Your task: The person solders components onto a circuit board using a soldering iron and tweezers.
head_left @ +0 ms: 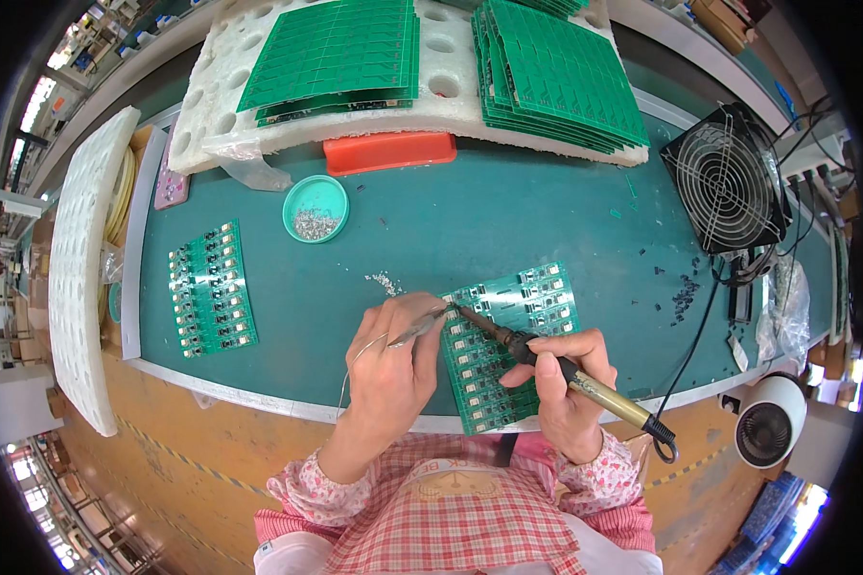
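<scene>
My right hand (571, 393) is closed round the handle of a soldering iron (623, 406). Its tip points down and left, at the upper left corner of a green circuit board (489, 359) by the bench's front edge. Metal tweezers (416, 329) are pinched in my left hand (390, 356), their points meeting that same corner close to the iron's tip. A thin wire (347, 376) curves out beside the left hand; whether it is held is hidden. Small parts sit in rows on the board. Just beyond the left hand lies a little pile of tiny pieces (385, 284).
A second populated board (211, 289) lies left, near a round green dish (330, 229) of small metal parts. Stacks of boards (331, 48) rest on white foam (441, 113), behind a red tray (390, 153). At right stand a fan (729, 177), a cord and scattered black bits (684, 299).
</scene>
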A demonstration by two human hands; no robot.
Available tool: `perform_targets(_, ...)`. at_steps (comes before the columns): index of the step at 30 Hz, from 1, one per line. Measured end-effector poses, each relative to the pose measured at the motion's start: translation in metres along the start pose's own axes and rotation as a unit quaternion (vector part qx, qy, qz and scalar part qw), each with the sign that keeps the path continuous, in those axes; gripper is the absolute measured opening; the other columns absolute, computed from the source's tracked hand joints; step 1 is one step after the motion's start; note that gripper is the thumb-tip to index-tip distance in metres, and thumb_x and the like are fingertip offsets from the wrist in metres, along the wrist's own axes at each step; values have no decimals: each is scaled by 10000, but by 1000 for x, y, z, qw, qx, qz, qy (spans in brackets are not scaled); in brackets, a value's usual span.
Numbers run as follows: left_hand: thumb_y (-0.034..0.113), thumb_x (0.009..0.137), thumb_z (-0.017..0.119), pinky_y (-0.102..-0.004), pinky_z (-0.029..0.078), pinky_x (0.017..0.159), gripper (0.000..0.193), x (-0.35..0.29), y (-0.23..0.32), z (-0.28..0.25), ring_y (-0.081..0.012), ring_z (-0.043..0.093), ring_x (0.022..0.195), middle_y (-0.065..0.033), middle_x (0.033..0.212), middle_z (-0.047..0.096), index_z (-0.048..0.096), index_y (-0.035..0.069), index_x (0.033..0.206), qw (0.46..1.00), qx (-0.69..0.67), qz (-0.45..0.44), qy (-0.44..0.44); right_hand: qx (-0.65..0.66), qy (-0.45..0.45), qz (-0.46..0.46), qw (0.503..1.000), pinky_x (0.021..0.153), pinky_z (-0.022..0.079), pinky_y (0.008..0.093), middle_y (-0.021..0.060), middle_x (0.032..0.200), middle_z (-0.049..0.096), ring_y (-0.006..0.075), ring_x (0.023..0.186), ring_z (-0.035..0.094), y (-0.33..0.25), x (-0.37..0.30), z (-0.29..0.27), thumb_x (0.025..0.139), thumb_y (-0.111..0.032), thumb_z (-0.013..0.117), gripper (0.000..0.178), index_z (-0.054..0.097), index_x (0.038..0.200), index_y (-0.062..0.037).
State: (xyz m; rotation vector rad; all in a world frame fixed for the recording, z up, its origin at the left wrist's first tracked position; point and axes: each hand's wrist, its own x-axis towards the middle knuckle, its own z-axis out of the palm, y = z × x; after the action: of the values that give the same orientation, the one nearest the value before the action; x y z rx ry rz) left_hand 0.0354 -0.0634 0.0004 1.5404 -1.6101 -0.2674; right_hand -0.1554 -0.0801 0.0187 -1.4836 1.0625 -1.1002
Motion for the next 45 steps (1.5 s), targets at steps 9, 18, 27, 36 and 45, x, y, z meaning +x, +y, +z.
perform_targets(9,-81,826,683,-371,524,746,160,0,-1,0,-305,668,864,-125,993,692,630,-16,962,1000,2,7,3,-61,-37,-36,997,591,538,240,78,724,731,122,672,718,-5,4,1,936,-64,676,132,586,1014,-8)
perform_targets(18,-73,832,683,-368,522,751,155,1,0,-1,-304,668,863,-122,993,693,642,-14,969,1000,-2,3,0,-80,-27,-67,994,551,533,235,82,714,730,135,665,728,-5,2,6,918,-72,709,160,597,1009,-3)
perform_targets(27,-69,835,684,-371,523,749,159,0,-1,-1,-306,666,861,-123,993,692,644,-12,978,1000,-1,8,4,-196,-40,-139,970,504,523,271,87,781,707,180,562,680,-14,1,16,773,-49,819,294,648,1007,2)
perform_targets(36,-76,836,683,-371,522,743,182,2,0,0,-309,664,854,-131,986,688,632,-15,1000,1000,-5,25,7,-230,-28,-212,950,477,516,285,87,703,673,182,537,662,-23,2,13,746,-11,819,317,639,1007,0)
perform_targets(45,-76,842,683,-370,524,736,164,0,-3,1,-307,668,849,-131,991,692,620,-25,984,999,1,31,11,-188,21,-169,967,486,498,277,82,650,668,162,515,645,-6,-14,-3,768,-32,823,304,620,993,-9)
